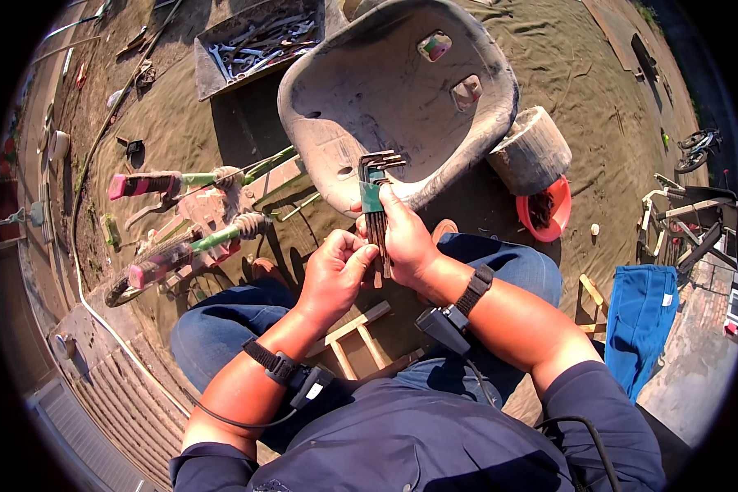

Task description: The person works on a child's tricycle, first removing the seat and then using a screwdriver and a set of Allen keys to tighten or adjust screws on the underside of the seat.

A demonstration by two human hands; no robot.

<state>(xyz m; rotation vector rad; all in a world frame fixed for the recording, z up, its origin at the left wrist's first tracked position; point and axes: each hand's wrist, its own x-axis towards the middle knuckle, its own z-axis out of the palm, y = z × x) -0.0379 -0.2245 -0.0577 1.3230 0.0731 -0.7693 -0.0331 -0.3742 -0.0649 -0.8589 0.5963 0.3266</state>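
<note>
A set of L-shaped hex keys in a green holder [371, 195] is upright in front of my lap. My right hand [406, 246] is closed round the holder, thumb on its green body. My left hand [336, 271] pinches at the lower ends of the long, rust-coloured keys. Beyond them lies a large dirty grey moulded plastic seat [353, 90]. Left of my hands is a dusty metal frame with green tubes and pink-ended grips [197, 221]. Straps with small devices and cables are on both wrists.
A metal tray [213, 86] of wrenches stands behind. Right are a grey cylinder [525, 152], red bowl [558, 221], blue cloth [635, 328], scrap frames [689, 213] and a bicycle [697, 148]. A wooden frame [373, 344] lies below my hands; a hose [93, 310] runs along the left.
</note>
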